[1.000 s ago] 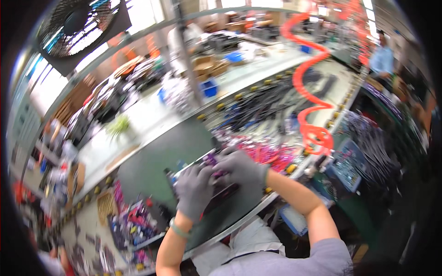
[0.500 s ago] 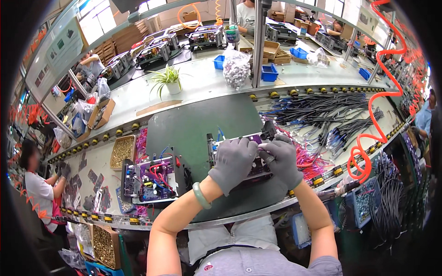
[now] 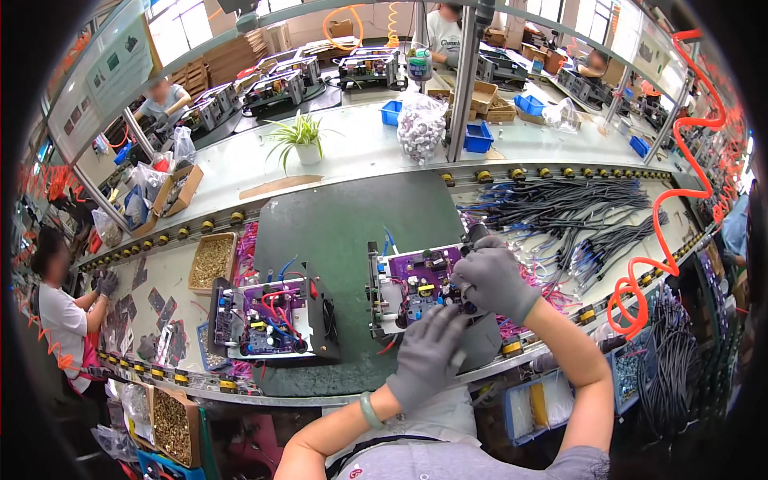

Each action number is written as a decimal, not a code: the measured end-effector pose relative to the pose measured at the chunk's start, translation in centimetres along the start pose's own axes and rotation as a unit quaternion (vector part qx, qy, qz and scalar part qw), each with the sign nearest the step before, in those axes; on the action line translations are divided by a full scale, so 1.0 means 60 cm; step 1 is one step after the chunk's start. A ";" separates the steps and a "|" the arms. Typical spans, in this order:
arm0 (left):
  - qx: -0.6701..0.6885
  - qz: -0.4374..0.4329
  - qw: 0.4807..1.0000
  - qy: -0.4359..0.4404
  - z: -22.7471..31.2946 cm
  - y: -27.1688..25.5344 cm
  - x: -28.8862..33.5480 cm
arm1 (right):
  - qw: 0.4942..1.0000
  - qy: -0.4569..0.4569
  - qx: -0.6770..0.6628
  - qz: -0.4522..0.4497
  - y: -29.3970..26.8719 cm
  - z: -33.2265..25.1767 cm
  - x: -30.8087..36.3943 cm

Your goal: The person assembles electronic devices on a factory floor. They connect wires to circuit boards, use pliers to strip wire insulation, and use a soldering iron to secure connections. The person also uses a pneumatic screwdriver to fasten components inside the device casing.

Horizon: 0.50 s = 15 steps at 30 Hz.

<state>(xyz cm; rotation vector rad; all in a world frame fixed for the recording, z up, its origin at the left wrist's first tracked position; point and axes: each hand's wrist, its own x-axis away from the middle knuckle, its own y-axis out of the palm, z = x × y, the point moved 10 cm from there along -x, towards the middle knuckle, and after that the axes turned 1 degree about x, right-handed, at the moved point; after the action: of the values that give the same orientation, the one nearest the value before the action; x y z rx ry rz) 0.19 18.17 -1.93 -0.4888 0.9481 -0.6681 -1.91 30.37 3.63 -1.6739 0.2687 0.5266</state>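
Note:
A purple circuit-board assembly (image 3: 418, 276) in an open metal frame sits on the dark green mat (image 3: 352, 216) in front of me. My right hand (image 3: 498, 282), in a grey glove, is closed at the assembly's right end. Its curled fingers hide whatever they grip; a dark part (image 3: 478, 232) shows just beyond them. My left hand (image 3: 432, 352), also gloved and slightly blurred, reaches to the near right corner of the assembly with its fingers stretched out. A second, similar assembly (image 3: 268, 316) with red and blue wires stands to the left.
Black cables (image 3: 552, 200) lie in a heap at the right, beside pink wires. A box of brass-coloured small parts (image 3: 213, 262) stands left. An orange coiled hose (image 3: 632, 308) hangs at the right. Behind the roller rail are a potted plant (image 3: 307, 148) and blue bins (image 3: 478, 138).
My hands have moved apart. The left came down toward me to the assembly's near edge and its fingers straightened; the right stays at the right end. More of the purple board shows.

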 end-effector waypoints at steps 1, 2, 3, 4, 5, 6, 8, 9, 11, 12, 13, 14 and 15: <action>-0.055 -0.041 0.997 0.034 0.007 0.020 0.009 | 0.999 -0.022 0.007 -0.024 0.013 -0.003 -0.009; -0.109 -0.082 0.988 0.068 0.012 0.042 0.021 | 0.998 -0.025 0.019 -0.050 0.025 -0.003 -0.014; -0.144 -0.079 0.983 0.081 0.006 0.056 0.035 | 0.996 -0.028 0.032 -0.075 0.036 -0.003 -0.018; -0.145 -0.076 0.983 0.081 0.005 0.057 0.035 | 0.993 -0.030 0.046 -0.101 0.048 -0.002 -0.020; -0.146 -0.074 0.983 0.082 0.005 0.057 0.034 | 0.993 -0.023 0.045 -0.106 0.055 0.005 -0.019; -0.148 -0.071 0.983 0.083 0.004 0.057 0.034 | 0.991 -0.017 0.041 -0.128 0.059 0.007 -0.020; -0.147 -0.066 0.983 0.088 0.002 0.060 0.036 | 0.984 -0.009 0.032 -0.174 0.066 0.007 -0.023; -0.146 -0.063 0.983 0.091 0.000 0.061 0.037 | 0.983 -0.024 0.017 -0.179 0.069 0.003 -0.023; -0.153 -0.052 0.982 0.098 -0.001 0.061 0.039 | 0.981 -0.050 -0.014 -0.188 0.078 -0.005 -0.018; -0.156 -0.047 0.981 0.101 -0.002 0.061 0.040 | 0.976 -0.056 0.000 -0.212 0.087 -0.004 -0.020; -0.152 -0.046 0.982 0.104 -0.002 0.060 0.041 | 0.971 -0.061 0.012 -0.232 0.091 -0.004 -0.025; -0.148 -0.045 0.982 0.106 -0.002 0.061 0.040 | 0.965 -0.066 0.023 -0.253 0.094 -0.003 -0.030; -0.144 -0.044 0.983 0.108 0.000 0.062 0.040 | 0.950 -0.076 0.052 -0.300 0.102 -0.006 -0.030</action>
<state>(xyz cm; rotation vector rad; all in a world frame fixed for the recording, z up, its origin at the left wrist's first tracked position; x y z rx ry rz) 2.27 19.05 -5.71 -0.7276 1.2434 -0.6764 -6.25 28.70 -0.80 -1.5045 -0.3183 0.1738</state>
